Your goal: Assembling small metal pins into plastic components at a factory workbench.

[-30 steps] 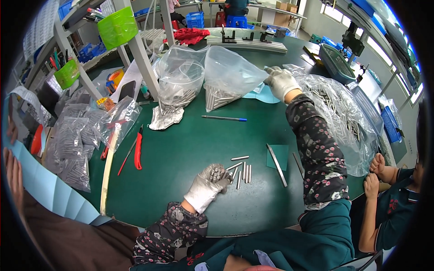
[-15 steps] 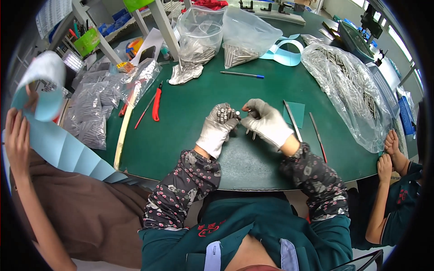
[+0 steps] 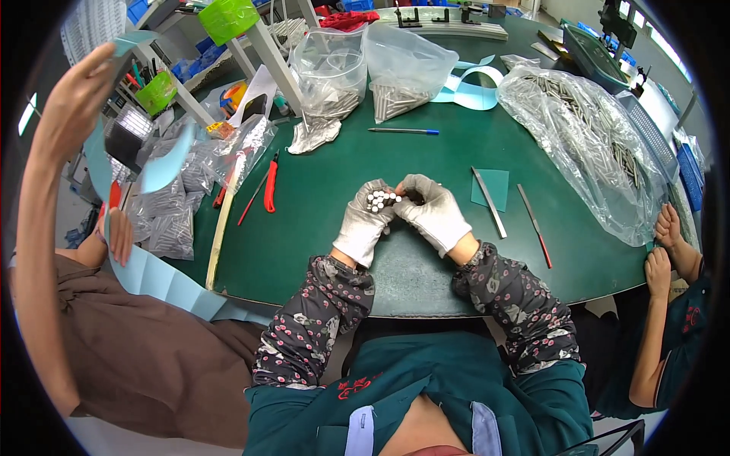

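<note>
Rods (image 3: pixel 376 201) look partly gathered: the left hand (image 3: pixel 360 226) closes round several; the right hand (image 3: pixel 433 215) curls beside them, its hold unclear; more lie in the bag (image 3: pixel 606 216).

Passage exists over the green tabletop (image 3: pixel 315 190) between the gloved left hand (image 3: pixel 362 224) and the red-handled cutter (image 3: pixel 271 186), while the flat metal bar (image 3: pixel 489 202) and red-handled file (image 3: pixel 535 226) obstruct beyond the gloved right hand (image 3: pixel 435 218), and a rod-filled plastic bag (image 3: pixel 409 61) blocks farther ahead
</note>
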### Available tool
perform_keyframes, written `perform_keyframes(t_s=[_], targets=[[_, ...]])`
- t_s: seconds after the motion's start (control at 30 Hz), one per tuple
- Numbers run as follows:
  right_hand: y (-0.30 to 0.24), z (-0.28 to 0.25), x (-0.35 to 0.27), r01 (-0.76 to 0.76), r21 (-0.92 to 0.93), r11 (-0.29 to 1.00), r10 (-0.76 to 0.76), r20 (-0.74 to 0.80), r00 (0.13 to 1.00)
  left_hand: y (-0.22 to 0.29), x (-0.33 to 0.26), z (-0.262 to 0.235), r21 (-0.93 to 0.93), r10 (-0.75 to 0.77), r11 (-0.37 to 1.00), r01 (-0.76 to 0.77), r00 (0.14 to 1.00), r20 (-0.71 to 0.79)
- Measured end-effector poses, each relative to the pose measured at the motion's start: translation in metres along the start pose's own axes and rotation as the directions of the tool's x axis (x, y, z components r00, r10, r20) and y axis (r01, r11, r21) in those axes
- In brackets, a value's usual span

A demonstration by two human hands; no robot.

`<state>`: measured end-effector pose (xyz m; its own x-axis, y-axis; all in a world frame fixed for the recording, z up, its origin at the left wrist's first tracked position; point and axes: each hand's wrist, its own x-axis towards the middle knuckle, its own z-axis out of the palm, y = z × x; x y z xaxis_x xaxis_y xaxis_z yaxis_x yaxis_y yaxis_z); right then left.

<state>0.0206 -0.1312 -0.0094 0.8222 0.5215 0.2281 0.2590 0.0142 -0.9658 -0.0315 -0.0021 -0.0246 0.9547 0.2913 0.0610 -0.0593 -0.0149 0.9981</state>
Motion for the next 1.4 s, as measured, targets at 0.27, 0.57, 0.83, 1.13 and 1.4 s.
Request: perform_keyframes(t_s=[0.27,0.57,0.83,1.13,1.4], targets=[[-0.009,-0.007,-0.001,-0.247,0.258,0.934,0.235,0.076,0.969,0.000,0.002,0.000,-0.025,-0.018,1.000,0.018,1.000,0.004],[-0.008,-0.007,0.000,-0.268,0.332,0.904,0.256,0.082,0.963,0.001,0.001,0.001,0.011,-0.004,1.000,0.004,1.000,0.008],[-0.010,-0.009,-0.001,-0.283,0.300,0.911,0.264,0.103,0.959,-0.001,0.002,0.001,-0.001,0.003,1.000,-0.003,1.000,0.021],[-0.008,-0.010,-0.001,-0.248,0.299,0.921,0.230,0.094,0.969,0.000,0.001,0.001,0.011,-0.014,1.000,0.013,1.000,0.021],[-0.004,-0.011,0.000,-0.230,0.240,0.943,0.210,0.110,0.972,-0.004,0.003,-0.001,0.020,0.014,1.000,-0.015,0.999,0.035]])
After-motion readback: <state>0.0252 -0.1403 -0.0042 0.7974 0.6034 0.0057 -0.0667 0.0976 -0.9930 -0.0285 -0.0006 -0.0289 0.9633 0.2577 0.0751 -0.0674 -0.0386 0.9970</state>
